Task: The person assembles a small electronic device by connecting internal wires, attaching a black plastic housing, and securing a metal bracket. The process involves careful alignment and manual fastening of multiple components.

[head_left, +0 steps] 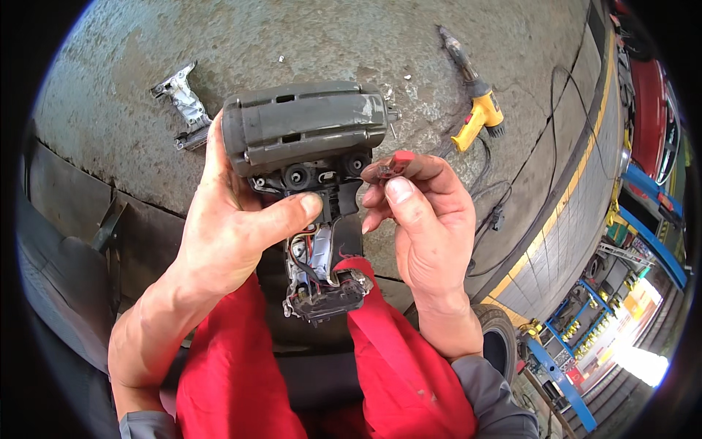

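My left hand grips a dark grey car-part assembly, its thumb pressed on the black plastic middle and its fingers behind. A rounded ribbed cover with scuffed paint forms the top of this assembly. Below the cover sit round black rubber-like rings, thin coloured wires and a silver metal frame, ending in a black base between my knees. Close to the assembly's right side, my right hand pinches a small dark piece with a red end between thumb and fingers. Its exact kind is unclear.
On the concrete floor, a silver metal bracket lies at the left. A yellow heat gun rests at the right, with a black cable nearby. A tyre stands beside my right forearm; blue racks are farther right.
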Tool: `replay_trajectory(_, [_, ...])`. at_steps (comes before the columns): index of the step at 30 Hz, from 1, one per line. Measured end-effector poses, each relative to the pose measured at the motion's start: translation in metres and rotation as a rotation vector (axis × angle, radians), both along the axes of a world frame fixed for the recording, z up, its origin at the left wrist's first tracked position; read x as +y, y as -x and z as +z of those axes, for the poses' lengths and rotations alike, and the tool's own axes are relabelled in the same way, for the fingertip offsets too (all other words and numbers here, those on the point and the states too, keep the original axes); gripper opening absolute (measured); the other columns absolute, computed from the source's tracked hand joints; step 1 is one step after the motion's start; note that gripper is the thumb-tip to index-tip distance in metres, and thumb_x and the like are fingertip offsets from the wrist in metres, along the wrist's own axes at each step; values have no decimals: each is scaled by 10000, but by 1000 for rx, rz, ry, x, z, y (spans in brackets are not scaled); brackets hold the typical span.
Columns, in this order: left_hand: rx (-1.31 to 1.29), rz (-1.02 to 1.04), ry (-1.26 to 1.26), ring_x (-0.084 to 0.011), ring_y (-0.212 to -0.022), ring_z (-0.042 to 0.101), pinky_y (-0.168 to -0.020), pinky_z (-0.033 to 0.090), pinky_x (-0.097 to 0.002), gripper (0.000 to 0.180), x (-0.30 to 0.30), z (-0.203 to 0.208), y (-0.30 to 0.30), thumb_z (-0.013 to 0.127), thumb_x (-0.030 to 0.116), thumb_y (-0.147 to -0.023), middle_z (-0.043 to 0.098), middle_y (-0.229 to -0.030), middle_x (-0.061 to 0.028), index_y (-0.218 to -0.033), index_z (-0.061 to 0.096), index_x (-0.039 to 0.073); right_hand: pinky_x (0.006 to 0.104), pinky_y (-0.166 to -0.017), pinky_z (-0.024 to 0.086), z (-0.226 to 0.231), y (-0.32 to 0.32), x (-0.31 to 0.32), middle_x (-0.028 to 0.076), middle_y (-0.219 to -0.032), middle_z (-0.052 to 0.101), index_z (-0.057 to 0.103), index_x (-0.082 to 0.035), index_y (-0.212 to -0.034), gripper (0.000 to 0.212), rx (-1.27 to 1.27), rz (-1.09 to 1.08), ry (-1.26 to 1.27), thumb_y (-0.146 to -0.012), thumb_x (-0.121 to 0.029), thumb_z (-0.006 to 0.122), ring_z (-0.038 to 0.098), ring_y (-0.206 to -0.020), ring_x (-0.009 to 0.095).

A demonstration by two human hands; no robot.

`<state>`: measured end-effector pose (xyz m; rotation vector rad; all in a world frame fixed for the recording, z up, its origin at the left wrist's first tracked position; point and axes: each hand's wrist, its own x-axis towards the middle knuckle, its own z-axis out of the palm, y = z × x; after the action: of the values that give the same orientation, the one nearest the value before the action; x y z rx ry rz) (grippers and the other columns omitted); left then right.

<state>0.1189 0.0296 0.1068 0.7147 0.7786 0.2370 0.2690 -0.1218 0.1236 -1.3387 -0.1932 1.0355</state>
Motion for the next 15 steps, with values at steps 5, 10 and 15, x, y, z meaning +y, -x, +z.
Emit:
replay_trajectory(5, [-25, 10, -10, -220, -1284, 614, -1066, 547, -396, 849, 0, -3, 1, 785, -71, -875, 596, -1423, -114, -1554, 306, 103, 264, -763, 595, 1, 0, 2, 124, -1154, 737, 658, 14, -1300, 256, 19, 2, -4, -1048, -33, 665, 701, -943, 133])
replay_trajectory(10, [-25, 8, -24, -228, -1284, 622, -1068, 550, -403, 862, 0, -4, 0, 785, -71, -875, 595, -1430, -119, -1562, 293, 103, 325, -738, 632, 5, 0, 5, 164, -1151, 705, 651, 24, -1243, 204, -107, 62, 33, -1051, -36, 618, 699, -923, 186])
replay_trajectory(15, [-31, 15, -21, -237, -1290, 621, -1071, 552, -408, 877, -1, -4, 1, 789, -70, -875, 592, -1436, -123, -1568, 280, 103, 357, -792, 641, 6, -4, 0, 163, -1185, 654, 644, 79, -1246, 223, -254, 249, 14, -1056, -33, 612, 675, -959, 177])
